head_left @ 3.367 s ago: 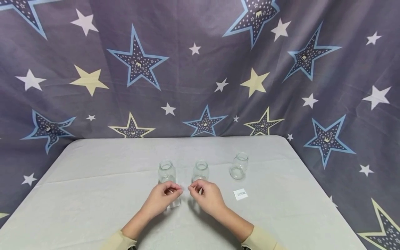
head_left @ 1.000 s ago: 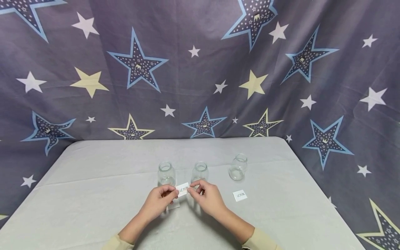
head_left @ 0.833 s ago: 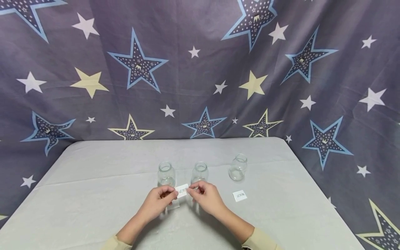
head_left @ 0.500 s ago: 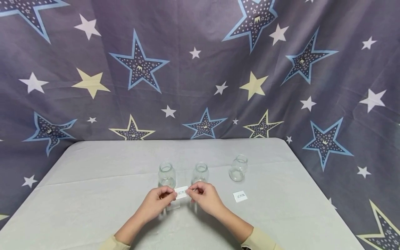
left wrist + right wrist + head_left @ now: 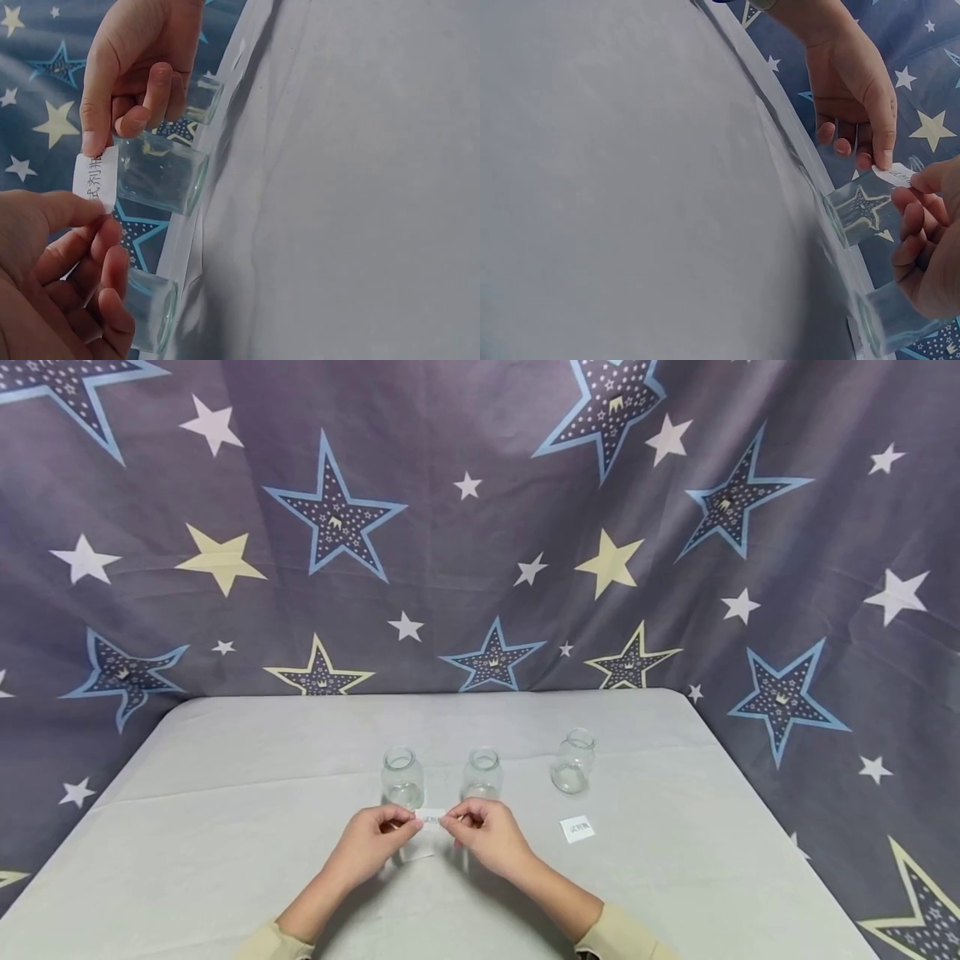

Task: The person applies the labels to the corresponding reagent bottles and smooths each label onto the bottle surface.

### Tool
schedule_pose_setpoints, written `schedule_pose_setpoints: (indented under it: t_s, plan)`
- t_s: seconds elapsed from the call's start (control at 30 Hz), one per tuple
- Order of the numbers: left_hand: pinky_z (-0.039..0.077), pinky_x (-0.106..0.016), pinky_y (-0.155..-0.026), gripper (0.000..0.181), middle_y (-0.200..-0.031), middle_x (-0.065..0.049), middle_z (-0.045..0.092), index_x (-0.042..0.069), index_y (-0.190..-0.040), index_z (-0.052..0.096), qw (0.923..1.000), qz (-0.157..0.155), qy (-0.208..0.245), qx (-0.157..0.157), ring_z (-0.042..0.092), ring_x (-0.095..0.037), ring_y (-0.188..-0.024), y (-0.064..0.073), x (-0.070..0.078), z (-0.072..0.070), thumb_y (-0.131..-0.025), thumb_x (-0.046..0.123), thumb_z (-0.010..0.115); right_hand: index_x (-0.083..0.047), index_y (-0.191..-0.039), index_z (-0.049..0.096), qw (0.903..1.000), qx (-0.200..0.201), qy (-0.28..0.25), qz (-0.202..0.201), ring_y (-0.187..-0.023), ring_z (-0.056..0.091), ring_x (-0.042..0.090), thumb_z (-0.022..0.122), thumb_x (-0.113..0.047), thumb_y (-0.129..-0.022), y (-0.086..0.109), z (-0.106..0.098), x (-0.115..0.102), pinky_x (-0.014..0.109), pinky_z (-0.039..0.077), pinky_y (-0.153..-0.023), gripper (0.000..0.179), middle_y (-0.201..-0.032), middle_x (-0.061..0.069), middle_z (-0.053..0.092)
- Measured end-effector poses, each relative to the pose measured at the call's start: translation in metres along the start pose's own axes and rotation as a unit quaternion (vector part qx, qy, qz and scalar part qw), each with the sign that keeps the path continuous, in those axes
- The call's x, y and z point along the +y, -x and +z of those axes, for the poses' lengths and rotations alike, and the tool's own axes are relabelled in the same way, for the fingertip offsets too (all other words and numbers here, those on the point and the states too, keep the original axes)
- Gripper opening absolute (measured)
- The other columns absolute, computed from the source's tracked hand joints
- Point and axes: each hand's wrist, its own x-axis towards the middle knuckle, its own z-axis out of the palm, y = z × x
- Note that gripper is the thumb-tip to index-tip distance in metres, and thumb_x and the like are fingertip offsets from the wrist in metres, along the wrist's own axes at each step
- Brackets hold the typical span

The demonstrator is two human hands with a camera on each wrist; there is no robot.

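Across the whole back hangs a dark purple-grey cloth [image 5: 450,568] printed with stars [image 5: 222,558], some white, some yellow, some edged in blue. Before it spreads a table [image 5: 247,843] under a pale grey cover, its far corners rounded and a crease running crosswise. Two bare forearms [image 5: 315,902] reach in over the near side, each out of a cream sleeve [image 5: 626,933]. The left hand [image 5: 371,843] pinches one end of a small white card [image 5: 430,819] between thumb and fingertip, and the right hand [image 5: 491,837] pinches the other end likewise, so both grips are narrow; in the left wrist view the left hand's remaining fingers curl loosely beneath. Three clear glass jars stand in a row on the cover, mouths open: the left jar [image 5: 403,777] just beyond the left hand, the middle jar [image 5: 482,772] just beyond the right hand, which hides its lower part, and the right jar [image 5: 573,767] well apart from both. The pinched card is held raised above the table, dark characters on its face, partly covered at the ends by fingertips. A second card [image 5: 577,828], also lettered, lies flat in front of the right jar. Near the left hand's fingers lies a pale slip [image 5: 417,852], partly hidden; whether it bears writing I cannot tell
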Motion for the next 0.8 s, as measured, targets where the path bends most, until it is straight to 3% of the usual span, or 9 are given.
schedule_pose_setpoints:
  t_s: [0.4,0.8]
  plan:
    - [0.042,-0.019,-0.054,0.01,-0.073,0.001,0.068,0.011,-0.081,0.075,0.999,-0.007,-0.021,0.039,0.049,-0.003,-0.059,0.0,0.0,-0.004,-0.079,0.021,0.074,-0.01,-0.083,0.07,0.9984,0.019,0.034,-0.04,-0.047,0.044,-0.002,0.066,-0.02,-0.086,-0.003,0.006,-0.001,0.014,0.033,-0.042,0.011,-0.058,0.005,0.06]
    - [0.044,-0.019,-0.056,0.013,-0.075,0.0,0.07,0.01,-0.083,0.074,0.9975,-0.005,-0.042,0.056,0.053,-0.003,-0.062,-0.001,-0.004,-0.007,-0.079,0.021,0.074,-0.008,-0.082,0.069,0.9976,0.026,0.044,-0.046,-0.045,0.043,-0.003,0.067,-0.018,-0.086,-0.012,0.011,0.002,0.014,0.032,-0.042,0.012,-0.056,0.007,0.06]
